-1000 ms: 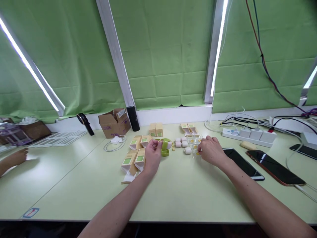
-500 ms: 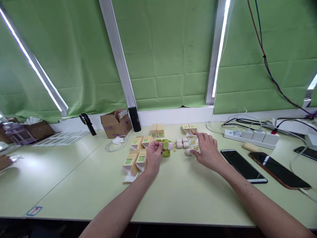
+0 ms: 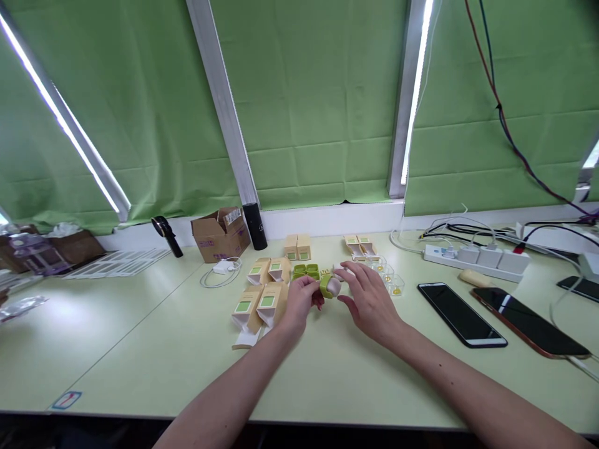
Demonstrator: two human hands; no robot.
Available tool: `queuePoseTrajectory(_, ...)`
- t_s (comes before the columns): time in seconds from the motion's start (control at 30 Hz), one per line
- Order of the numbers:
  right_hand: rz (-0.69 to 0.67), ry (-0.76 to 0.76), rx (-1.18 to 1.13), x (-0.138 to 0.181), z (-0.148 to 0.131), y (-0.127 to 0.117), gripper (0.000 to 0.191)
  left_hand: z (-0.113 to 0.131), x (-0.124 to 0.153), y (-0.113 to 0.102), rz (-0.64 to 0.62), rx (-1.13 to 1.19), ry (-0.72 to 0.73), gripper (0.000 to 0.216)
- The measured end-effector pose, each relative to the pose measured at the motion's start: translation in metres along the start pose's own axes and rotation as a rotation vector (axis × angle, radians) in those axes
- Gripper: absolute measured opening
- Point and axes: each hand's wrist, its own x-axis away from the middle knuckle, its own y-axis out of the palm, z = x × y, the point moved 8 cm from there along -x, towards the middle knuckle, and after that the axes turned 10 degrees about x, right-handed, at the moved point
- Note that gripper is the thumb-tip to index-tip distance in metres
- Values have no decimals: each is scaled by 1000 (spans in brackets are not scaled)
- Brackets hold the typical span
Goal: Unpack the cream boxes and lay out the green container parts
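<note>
My left hand is closed, its thumb and fingers pinching a small green square-sided piece. A pale pinkish rounded plug shows at the right end of that piece. Just to the right, my right hand has thumb and fingers apart, with the thumb tip close to the plug. Several green square cups stand together behind my left hand. Tiny yellow pieces lie beside them. Beyond my right hand are several clear cups with yellow centres, partly hidden by its fingers.
Open cartons with green labels stand left of my hands; more small cartons are at the back. Phones and a white power strip lie on the right. A cardboard box and black bottle stand behind.
My left hand has moved right and nearer with the green piece and plug. My right hand has left the clear cups and come left towards it. The clear cups now sit farther right.
</note>
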Motion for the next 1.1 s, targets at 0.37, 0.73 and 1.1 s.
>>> queuePoseTrajectory(0.37, 16, -63, -269, -1, -7, -3, 44, -17, 3, 10, -92, 67, -198, 20)
queuePoseTrajectory(0.73, -158, 755, -1352, 14, 41, 50, 40, -5, 2, 9, -116, 78, -146, 45)
queuePoseTrajectory(1.1, -209, 921, -1655, 20, 43, 65, 34, 14, -1, 3, -31, -30, 91, 43)
